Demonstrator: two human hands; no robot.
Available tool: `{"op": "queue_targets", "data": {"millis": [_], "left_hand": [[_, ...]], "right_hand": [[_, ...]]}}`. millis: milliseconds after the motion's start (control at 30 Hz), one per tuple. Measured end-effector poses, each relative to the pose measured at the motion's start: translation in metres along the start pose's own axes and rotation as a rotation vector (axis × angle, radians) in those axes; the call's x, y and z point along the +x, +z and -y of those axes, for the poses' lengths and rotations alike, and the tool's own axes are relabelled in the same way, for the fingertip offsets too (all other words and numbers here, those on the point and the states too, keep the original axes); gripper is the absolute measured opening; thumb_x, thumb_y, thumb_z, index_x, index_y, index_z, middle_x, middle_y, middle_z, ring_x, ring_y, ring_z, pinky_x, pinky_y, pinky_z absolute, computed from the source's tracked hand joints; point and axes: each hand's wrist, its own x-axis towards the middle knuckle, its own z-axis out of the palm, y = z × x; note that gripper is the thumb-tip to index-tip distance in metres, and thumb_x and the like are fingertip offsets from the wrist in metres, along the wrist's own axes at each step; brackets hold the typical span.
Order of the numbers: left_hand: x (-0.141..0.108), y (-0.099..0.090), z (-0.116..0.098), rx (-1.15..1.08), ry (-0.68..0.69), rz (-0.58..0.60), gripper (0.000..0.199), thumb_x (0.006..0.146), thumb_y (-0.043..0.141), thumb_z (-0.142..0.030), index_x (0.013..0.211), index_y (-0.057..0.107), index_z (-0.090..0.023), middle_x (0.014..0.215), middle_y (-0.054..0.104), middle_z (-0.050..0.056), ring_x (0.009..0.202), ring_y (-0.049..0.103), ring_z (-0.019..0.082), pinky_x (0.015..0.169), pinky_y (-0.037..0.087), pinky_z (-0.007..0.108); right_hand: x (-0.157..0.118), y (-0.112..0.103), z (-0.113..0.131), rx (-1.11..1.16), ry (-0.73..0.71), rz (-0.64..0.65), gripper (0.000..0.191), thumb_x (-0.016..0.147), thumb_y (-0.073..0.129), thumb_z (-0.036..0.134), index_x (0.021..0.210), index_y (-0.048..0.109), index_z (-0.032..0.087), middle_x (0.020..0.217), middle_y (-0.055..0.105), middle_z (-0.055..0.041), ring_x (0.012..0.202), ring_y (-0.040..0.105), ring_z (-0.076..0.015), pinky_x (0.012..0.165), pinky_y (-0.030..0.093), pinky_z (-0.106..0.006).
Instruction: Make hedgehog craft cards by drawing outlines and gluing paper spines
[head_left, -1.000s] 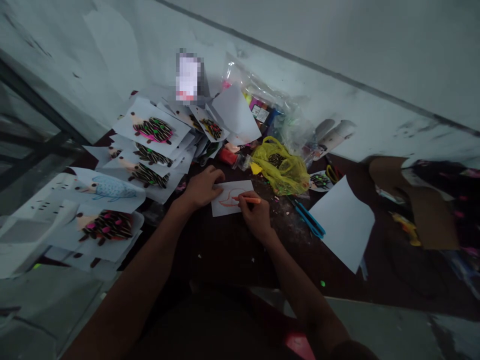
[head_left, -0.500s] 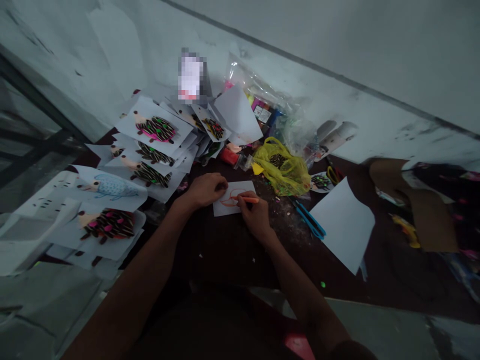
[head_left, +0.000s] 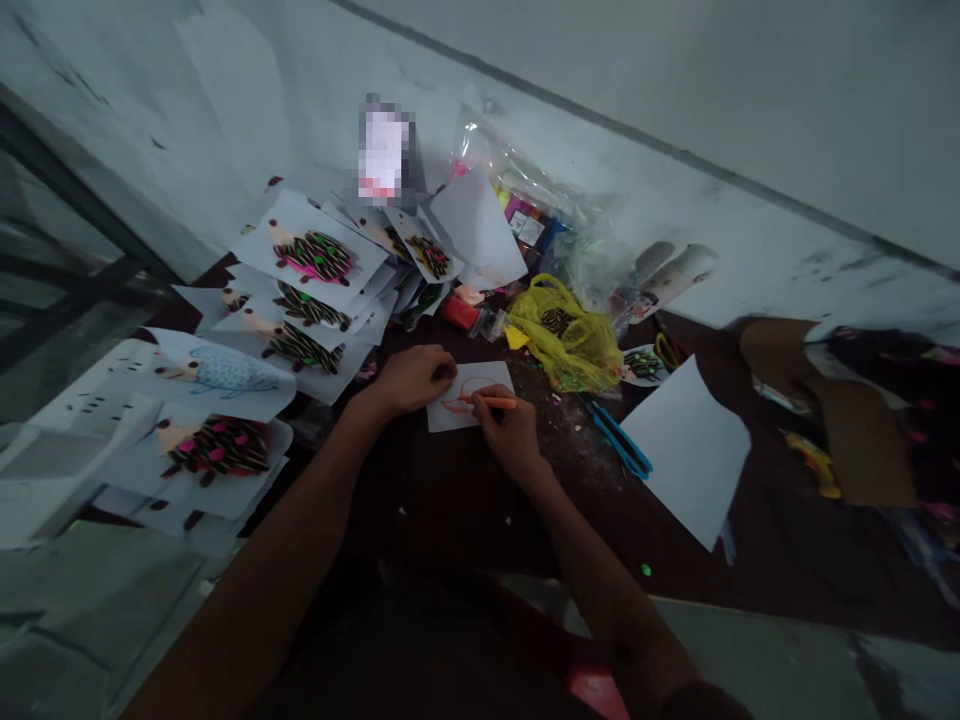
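Clutching an orange pen, the right hand has clutter near — yellow bag, blue scissors.

The pen is orange, the paper white, the bag yellow. Pink spots dot the dark-striped nearest hedgehog.

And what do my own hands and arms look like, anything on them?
Your left hand and right hand are bare, five-fingered, without gloves, and no watch or bracelet shows. Both forearms are uncovered; what looks like a dark sleeve shows near the right elbow. It's too dim to rule out rings.
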Motion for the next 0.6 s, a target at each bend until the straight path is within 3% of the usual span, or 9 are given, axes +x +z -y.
{"op": "queue_targets", "data": {"millis": [600], "left_hand": [[0.0007,0.0,0.0001,0.007,-0.004,0.008,0.024,0.081,0.054,-0.024,0.098,0.072,-0.019,0.102,0.071,0.006,0.095,0.065,0.022,0.081,0.049,0.031]], "right_hand": [[-0.0013,0.0013,0.0042,0.005,-0.025,0.004,0.022,0.092,0.055,0.033,0.081,0.069,0.02,0.077,0.071,-0.003,0.07,0.068,-0.0157,0.067,0.051,-0.025]]}}
